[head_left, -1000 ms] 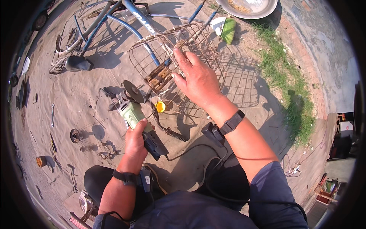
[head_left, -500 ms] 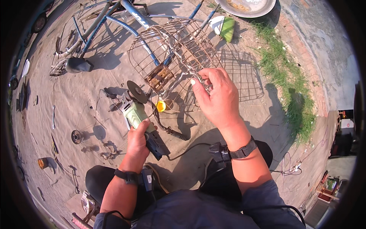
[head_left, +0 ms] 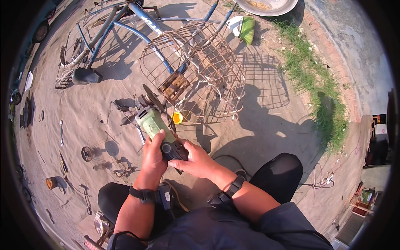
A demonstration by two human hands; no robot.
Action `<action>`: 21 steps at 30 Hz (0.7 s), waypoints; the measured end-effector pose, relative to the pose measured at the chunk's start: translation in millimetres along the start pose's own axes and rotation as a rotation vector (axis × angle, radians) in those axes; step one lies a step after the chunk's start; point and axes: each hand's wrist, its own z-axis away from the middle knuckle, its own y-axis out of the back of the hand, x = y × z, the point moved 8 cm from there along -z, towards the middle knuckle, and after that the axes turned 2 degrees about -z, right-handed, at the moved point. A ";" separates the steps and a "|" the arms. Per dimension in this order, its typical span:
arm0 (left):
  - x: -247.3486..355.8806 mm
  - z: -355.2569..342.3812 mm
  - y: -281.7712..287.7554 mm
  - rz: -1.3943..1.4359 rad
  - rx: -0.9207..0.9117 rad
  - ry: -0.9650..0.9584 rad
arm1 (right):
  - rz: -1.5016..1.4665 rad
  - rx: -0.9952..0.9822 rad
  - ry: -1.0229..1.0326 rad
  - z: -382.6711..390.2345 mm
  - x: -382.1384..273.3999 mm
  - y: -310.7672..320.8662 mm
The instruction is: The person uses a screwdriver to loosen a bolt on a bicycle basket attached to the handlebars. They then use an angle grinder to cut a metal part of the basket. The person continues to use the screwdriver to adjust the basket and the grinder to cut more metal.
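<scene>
A green and black angle grinder (head_left: 155,123) is held in front of me, its cutting disc (head_left: 152,98) pointing away. My left hand (head_left: 154,155) wraps round the middle of its body. My right hand (head_left: 199,160) grips the dark rear end, the thumb lying across it; some of its fingers are hidden under the tool. Just beyond the grinder is a rusty wire basket (head_left: 228,80) with a pale twisted strip (head_left: 203,78) tangled in its mesh. A rusty metal bracket (head_left: 174,86) is at the basket's near left side, close to the disc.
Behind the basket lies a blue bicycle frame (head_left: 146,23) with a dark saddle (head_left: 85,76). A yellow cup (head_left: 177,118) stands beside the disc. To the left are a wrench (head_left: 61,132) and a wheel hub (head_left: 87,153). A green broom (head_left: 247,31) and metal basin (head_left: 270,8) are at the far right.
My right hand has left the pale strip on the basket and come down to the grinder's rear end. The grinder has turned slightly in my left hand.
</scene>
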 end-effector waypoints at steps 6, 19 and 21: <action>-1.1 -1.8 -13.4 -0.032 -0.069 0.002 | -0.678 -0.220 -0.266 13.1 32.8 -2.0; -17.1 5.0 -31.1 -0.024 -0.284 0.148 | -0.945 -0.294 -0.451 31.0 53.5 -19.7; -25.7 2.2 -30.0 0.028 -0.296 0.195 | -0.798 -0.211 -0.396 29.5 44.3 -12.8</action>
